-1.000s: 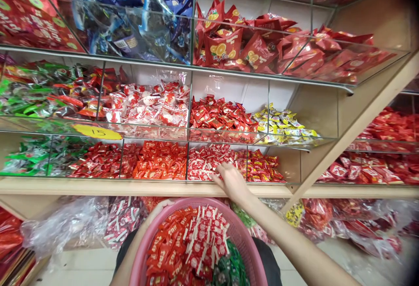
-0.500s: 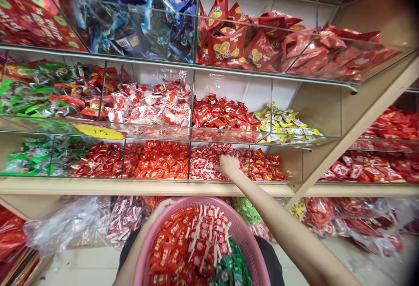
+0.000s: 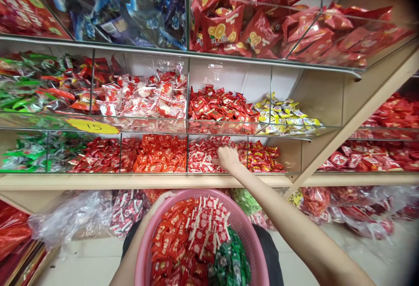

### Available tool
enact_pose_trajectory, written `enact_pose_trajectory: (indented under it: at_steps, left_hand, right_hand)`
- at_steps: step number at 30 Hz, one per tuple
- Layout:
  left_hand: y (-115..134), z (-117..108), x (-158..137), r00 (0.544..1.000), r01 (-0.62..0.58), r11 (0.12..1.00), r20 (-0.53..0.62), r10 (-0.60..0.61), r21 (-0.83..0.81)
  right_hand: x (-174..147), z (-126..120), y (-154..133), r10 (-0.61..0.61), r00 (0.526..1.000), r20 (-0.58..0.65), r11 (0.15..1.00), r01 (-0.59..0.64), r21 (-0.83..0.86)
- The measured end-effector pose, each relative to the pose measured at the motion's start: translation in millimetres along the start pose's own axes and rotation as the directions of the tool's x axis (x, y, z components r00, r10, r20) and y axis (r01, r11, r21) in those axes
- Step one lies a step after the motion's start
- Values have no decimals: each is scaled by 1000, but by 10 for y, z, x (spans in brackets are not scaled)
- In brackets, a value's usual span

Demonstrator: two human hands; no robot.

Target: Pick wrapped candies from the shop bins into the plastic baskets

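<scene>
My left hand (image 3: 164,196) is closed on the far left rim of a pink plastic basket (image 3: 145,238), which is between my knees. In the basket lie orange-red candy packets (image 3: 172,233), red-and-white candies (image 3: 209,227) and green-wrapped candies (image 3: 232,257), with darker red ones near the front. My right hand (image 3: 228,158) reaches over the bottom shelf, above a compartment of small red-and-white wrapped candies (image 3: 203,155). Its fingers are curled in. What they hold, if anything, is hidden behind the hand.
Clear dividers and front panels (image 3: 187,124) split the shelves. Above are red orange-print packets (image 3: 225,31), blue bags (image 3: 127,15) and yellow-white candies (image 3: 284,114). A yellow tag (image 3: 92,126) reads 15. Below the wooden ledge (image 3: 98,182) lie plastic bags of candy (image 3: 127,209).
The view has shifted slightly, so the shelves appear higher in it. My right hand stays over the red-and-white candies with its fingers curled, and my left stays on the basket rim.
</scene>
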State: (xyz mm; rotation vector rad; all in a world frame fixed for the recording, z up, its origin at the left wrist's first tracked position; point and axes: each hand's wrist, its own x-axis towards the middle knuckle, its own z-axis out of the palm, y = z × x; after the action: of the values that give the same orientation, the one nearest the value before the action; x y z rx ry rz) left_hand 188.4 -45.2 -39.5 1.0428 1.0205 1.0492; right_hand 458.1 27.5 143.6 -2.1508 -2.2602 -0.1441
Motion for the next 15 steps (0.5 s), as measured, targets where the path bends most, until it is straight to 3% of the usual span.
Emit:
enact_pose_trajectory:
  at_steps: [4,9,13,15]
  left_hand:
    - [30,35,-211,1000,-28,1000,-13,28,10]
    - [130,109,-216,998,-57,998,-16,58,24]
    - [224,172,-221,997,-71,997,4,71,27]
    - [284,208,-257,997,-70,997,23,70,24]
  right_hand:
    - [-55,-51,11,0,999,-49,1000,-1,-22]
    - [-226,-88,90,-29,992,-120,999,35,42]
    - [-707,100,209,-162,961,-226,946,216,241]
    - [-1003,321,280,-295,937,-187,870,344,353]
